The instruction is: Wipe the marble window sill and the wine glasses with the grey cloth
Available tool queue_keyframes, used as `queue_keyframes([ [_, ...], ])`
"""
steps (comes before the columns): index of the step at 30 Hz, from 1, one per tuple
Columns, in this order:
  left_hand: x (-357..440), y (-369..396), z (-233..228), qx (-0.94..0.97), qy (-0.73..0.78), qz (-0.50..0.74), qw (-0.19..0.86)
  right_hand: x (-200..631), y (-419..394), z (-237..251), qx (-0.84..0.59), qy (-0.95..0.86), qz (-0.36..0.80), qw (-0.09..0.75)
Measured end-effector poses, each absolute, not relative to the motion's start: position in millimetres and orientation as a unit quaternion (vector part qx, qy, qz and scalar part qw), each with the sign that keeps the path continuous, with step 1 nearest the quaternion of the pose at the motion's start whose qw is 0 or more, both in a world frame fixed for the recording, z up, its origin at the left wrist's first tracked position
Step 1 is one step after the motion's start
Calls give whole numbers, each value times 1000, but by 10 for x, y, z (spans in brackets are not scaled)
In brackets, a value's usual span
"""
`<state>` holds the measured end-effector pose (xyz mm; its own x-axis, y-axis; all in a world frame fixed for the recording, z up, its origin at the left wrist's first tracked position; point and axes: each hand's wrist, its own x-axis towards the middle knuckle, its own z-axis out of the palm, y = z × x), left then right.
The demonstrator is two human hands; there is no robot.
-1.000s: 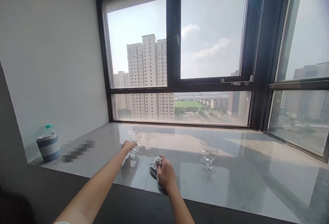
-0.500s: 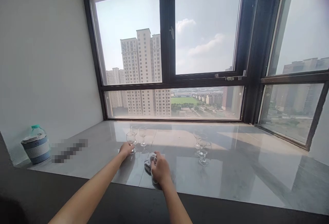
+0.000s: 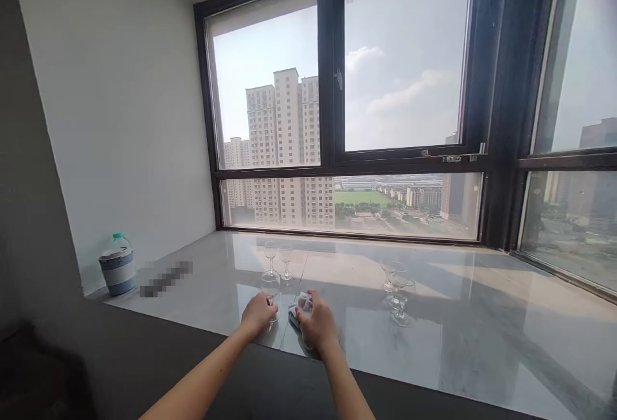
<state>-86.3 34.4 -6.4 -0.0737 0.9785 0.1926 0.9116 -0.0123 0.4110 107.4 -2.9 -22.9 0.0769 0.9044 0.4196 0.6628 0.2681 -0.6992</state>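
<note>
My left hand point(image 3: 259, 315) is closed round the stem of a clear wine glass point(image 3: 271, 285), which stands upright close to the sill's front edge. Just right of it, my right hand point(image 3: 318, 322) grips a crumpled grey-white cloth point(image 3: 299, 309) above the tiles. Behind the held glass stand two more stemmed glasses, one at the left point(image 3: 270, 253) and one beside it point(image 3: 286, 264). To the right of my hands, several wine glasses point(image 3: 401, 307) stand in a close group, their outlines overlapping.
The glossy grey tiled sill point(image 3: 222, 291) runs under a dark-framed window point(image 3: 332, 118). At the far left, a blue-and-white bucket point(image 3: 119, 272) stands against the wall point(image 3: 130, 118), with a green-capped bottle point(image 3: 118, 240) behind it. A pixelated patch covers something beside the bucket.
My left hand has drawn a glass away from the left group, toward me and closer to the cloth. My right hand keeps the cloth. The view has turned slightly left.
</note>
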Motion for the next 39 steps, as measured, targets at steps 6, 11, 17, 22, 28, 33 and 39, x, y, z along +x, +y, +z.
queue_keyframes([
  [6, -744, 46, -214, 673, 700, 237, -24, 1066, -57, -209, -580, -677, 74, 447],
  [11, -742, 15, -190, 679, 691, 246, -12, 1059, -161, -130, -580, -687, -28, 437],
  [17, -748, 15, -184, 680, 691, 245, -14, 1021, -218, -122, -590, -683, -82, 423],
  [22, -747, 3, -164, 682, 691, 238, -10, 1000, -206, -173, -607, -693, -36, 386],
  [28, -742, -4, -158, 680, 688, 254, -6, 997, -177, -198, -610, -714, -10, 342],
  [33, -726, -14, -133, 679, 693, 241, -7, 991, -150, -201, -622, -709, -19, 330],
  [39, -709, -33, -102, 673, 702, 232, -3, 972, -145, -189, -655, -681, -45, 324],
])
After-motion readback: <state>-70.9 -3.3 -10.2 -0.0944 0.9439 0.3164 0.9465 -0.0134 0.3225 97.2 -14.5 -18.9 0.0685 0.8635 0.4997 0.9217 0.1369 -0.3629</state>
